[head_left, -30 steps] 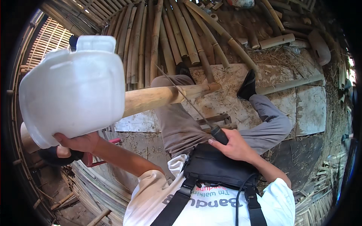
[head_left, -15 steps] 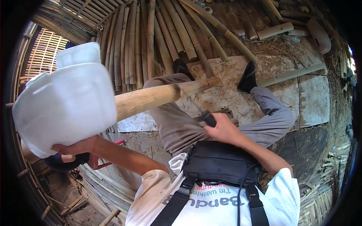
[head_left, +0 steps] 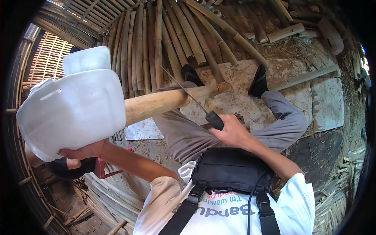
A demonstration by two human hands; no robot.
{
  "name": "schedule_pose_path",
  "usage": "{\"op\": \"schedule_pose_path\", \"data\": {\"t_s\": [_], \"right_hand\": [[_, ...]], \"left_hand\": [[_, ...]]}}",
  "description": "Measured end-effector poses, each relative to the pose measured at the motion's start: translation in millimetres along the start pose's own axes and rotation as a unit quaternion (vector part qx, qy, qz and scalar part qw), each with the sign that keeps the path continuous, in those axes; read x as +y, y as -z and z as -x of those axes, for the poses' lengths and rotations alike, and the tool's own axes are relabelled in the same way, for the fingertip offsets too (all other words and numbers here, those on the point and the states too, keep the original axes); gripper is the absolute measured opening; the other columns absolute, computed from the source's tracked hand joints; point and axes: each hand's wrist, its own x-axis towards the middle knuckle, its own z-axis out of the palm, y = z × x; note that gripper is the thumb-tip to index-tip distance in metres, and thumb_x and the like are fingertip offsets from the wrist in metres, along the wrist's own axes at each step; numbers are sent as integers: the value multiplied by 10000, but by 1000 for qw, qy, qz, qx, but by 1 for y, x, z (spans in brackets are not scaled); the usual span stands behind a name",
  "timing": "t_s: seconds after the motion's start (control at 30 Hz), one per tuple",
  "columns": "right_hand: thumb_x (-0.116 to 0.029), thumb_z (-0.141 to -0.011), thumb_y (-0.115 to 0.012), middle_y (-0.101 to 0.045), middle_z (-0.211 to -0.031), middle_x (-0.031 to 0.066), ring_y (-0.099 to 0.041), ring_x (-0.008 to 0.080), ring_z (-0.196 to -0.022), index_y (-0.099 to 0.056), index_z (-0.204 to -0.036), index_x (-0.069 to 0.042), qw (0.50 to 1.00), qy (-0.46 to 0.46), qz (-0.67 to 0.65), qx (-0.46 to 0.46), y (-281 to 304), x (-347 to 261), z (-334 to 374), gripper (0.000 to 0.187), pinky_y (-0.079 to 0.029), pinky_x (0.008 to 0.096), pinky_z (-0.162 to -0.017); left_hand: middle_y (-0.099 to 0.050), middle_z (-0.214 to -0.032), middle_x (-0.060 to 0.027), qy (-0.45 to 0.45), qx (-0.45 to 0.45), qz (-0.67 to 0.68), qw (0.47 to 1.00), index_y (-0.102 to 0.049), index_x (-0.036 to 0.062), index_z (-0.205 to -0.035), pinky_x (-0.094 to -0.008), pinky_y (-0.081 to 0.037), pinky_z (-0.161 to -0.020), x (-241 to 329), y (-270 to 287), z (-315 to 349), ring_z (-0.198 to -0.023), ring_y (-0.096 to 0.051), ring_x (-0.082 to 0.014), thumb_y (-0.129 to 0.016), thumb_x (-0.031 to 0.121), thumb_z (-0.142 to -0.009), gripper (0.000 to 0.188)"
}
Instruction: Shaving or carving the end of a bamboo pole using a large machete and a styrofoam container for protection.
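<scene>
My left hand (head_left: pixel 81 152) is closed at the lower edge of a big white plastic container (head_left: pixel 74 111); whether it also grips the bamboo behind is hidden. A thick bamboo pole (head_left: pixel 156 103) runs out from the container's right side, over my leg. Its other end (head_left: pixel 34 157) shows left of the container. My right hand (head_left: pixel 234 131) is wrapped around the black handle of a long, thin-bladed tool (head_left: pixel 214 120). The blade (head_left: pixel 184 88) points up and left, crossing in front of the pole. Seen almost edge-on, it could be a saw or a knife.
Bamboo poles (head_left: pixel 137 51) lie in a row beyond my feet. A single bamboo length (head_left: pixel 303 78) rests on pale floor sheets (head_left: pixel 327 105) at the right. Beside my left forearm are a red frame (head_left: pixel 102 169) and a dark rounded thing (head_left: pixel 70 171). Woven bamboo walls stand at the left.
The tool's blade, hardly visible before, now shows clearly across the front of the pole, and its handle has tilted. Container and pole sit slightly farther right in view.
</scene>
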Motion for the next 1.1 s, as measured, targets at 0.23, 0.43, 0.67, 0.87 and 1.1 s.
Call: {"op": "schedule_pose_path", "data": {"t_s": [0.23, 0.43, 0.67, 0.87, 1.1], "right_hand": [[-131, -722, -603, -560, -605, 239, -600, 321, -570, -547, -785, 73, 997, 78, -5, 13, -7, 12, 2, 221, -449, 420, -563], [-132, -728, -608, -548, -569, 216, -592, 278, -537, -545, -760, 67, 997, 69, 39, 24, -4, -3, 0, 211, -437, 400, -527], [-126, -724, -598, -492, -594, 187, -484, 227, -547, -512, -748, 45, 989, 103, 80, 63, -4, 35, -8, 193, -410, 380, -553], [-107, -730, -611, -470, -533, 74, -470, 135, -489, -483, -691, 24, 994, 56, 39, 81, -10, 48, -11, 187, -374, 323, -477], [-95, -739, -599, -489, -536, 37, -470, 117, -468, -477, -684, 0, 995, 45, 27, 80, -12, 29, -6, 164, -369, 301, -449]], "left_hand": [[-447, -1322, -89, 6, -11, 30, 999, -403, 114, -1331, -481, -361, -1001, -6, -7, -4, -1203, -429, -295, -543, 540, -807, 690], [-447, -1321, -93, 36, -12, 60, 998, -405, 111, -1330, -482, -359, -1000, -5, 15, -9, -1203, -429, -295, -543, 536, -808, 687], [-462, -1293, -132, 65, 109, 55, 990, -404, 43, -1307, -443, -375, -997, -12, 6, 5, -1181, -451, -294, -532, 404, -812, 625], [-421, -1301, -132, 19, -10, 125, 992, -334, 18, -1328, -424, -376, -998, -10, -16, 15, -1193, -434, -269, -601, 295, -811, 644], [-474, -1272, -102, 59, -37, -32, 997, -377, 22, -1312, -373, -396, -971, 7, -7, 26, -1167, -472, -242, -497, 376, -901, 555]]}}
